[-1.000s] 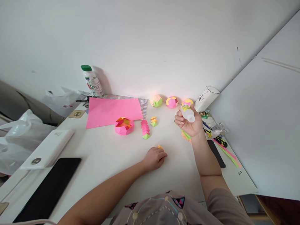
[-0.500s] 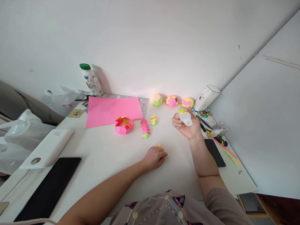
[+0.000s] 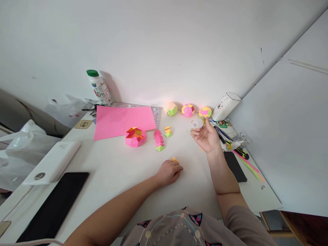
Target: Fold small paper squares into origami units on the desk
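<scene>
My right hand point(image 3: 209, 138) is raised above the table, its fingers gripping a small whitish glue bottle point(image 3: 198, 123) with a yellow label. The bottle lies tilted, its end pointing left. Low on the table, my left hand point(image 3: 169, 172) is closed around an orange paper piece point(image 3: 175, 159); only its tip shows past the fingers. Beyond that hand are a row of folded pink paper pieces point(image 3: 159, 138) ending in a green one, and a short row of orange and green pieces point(image 3: 168, 131). An open-topped pink faceted paper ball point(image 3: 135, 137) sits to their left.
Three paper balls point(image 3: 188, 110) line the wall, beside a white container point(image 3: 226, 106). Pink paper point(image 3: 123, 121) lies back left near a green-capped bottle point(image 3: 99, 88). A white power bank point(image 3: 52, 163) and black tablet point(image 3: 53, 206) are left; a black phone point(image 3: 235, 166) and cutter point(image 3: 242, 153) are right.
My right hand has turned the glue bottle, so its end swings left and upward and the label is mostly hidden. My left hand stays in place on the orange piece.
</scene>
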`<state>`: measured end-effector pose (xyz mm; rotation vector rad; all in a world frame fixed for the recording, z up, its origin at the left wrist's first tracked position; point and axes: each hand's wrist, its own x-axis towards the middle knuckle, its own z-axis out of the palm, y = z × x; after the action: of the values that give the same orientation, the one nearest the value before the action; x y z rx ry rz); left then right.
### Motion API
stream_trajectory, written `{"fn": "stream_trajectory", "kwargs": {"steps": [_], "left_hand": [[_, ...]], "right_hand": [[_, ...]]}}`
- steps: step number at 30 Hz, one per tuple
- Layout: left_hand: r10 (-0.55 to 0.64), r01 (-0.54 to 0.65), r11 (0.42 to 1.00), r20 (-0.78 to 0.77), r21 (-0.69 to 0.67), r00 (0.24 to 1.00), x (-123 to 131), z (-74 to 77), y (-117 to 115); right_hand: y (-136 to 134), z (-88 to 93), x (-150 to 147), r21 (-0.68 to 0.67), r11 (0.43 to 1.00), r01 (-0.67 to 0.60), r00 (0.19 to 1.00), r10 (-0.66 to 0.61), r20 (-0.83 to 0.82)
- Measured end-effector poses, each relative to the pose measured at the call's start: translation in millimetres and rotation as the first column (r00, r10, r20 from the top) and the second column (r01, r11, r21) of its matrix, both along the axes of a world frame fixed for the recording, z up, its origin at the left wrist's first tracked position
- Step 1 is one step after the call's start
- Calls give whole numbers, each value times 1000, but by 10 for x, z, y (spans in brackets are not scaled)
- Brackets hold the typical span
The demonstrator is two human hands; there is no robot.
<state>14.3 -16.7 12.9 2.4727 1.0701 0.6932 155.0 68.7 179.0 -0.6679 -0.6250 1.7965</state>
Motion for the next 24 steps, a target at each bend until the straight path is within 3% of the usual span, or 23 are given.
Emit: {"fn": "stream_trajectory", "kwargs": {"steps": [7,11,14,18,22,24], "left_hand": [[4,-4,1000,9,-9,1000,1,-4,-4],[6,-6,1000,-2,-2,1000,3,0,-6],[1,-1,1000,-4,-2,1000,5,5,-5],[-2,2,1000,-6,-7,1000,7,1,-5],[13,-13,1000,18,2,1000,12,-24,-14],[42,-43,999,50,7,998,14,-31,-19]], "right_hand": [[-65,-82,30,231,966,113,973,-154,171],[-147,-135,-20,461,857,230,897,-370,242],[-119,-206,-15,553,792,258,845,-463,268],[188,-357,239,494,829,261,837,-449,312],[601,-544,734,342,877,338,812,-455,365],[736,-643,956,338,882,329,804,-450,390]]}}
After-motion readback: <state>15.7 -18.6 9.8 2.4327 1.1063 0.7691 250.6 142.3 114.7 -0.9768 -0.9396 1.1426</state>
